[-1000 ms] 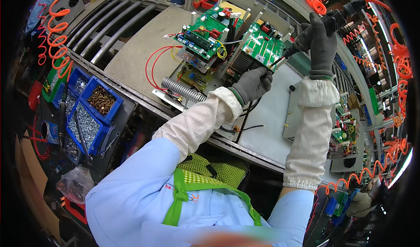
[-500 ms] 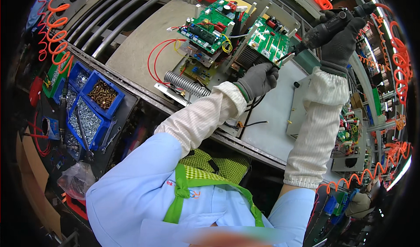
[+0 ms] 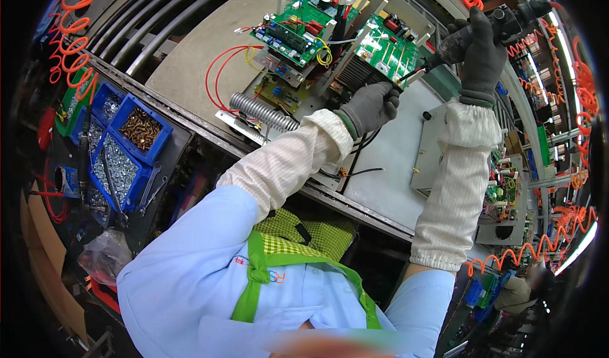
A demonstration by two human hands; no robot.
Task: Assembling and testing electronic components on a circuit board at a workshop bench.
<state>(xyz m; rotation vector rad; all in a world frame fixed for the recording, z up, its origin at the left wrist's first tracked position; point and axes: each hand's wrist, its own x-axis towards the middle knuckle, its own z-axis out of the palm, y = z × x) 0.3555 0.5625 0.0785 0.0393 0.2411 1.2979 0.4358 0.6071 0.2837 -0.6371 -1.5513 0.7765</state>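
Note:
My right hand (image 3: 485,63), in a dark grey glove, is wrapped round a black power screwdriver (image 3: 453,46). The driver lies nearly level, and its thin bit reaches the near right corner of a green circuit board (image 3: 388,54). Just below that corner my left hand (image 3: 371,109), also gloved, is closed with curled fingers. What it pinches is hidden; black cables (image 3: 368,139) run down beside it. Under the board sits a dark finned heatsink (image 3: 353,73). To its left is a second green board (image 3: 298,29) with red and yellow wires.
A silver coil (image 3: 263,112) lies at the unit's near left. Blue bins hold brass screws (image 3: 144,129) and silver fasteners (image 3: 115,171), with wrenches (image 3: 152,190) alongside. Metal rollers (image 3: 155,31) are at the far left. A grey metal panel (image 3: 431,158) stands by my right forearm.
The whole view has shifted slightly. My right hand and the screwdriver's body have moved a little, while the bit stays at the board's corner. My left hand keeps its place below it.

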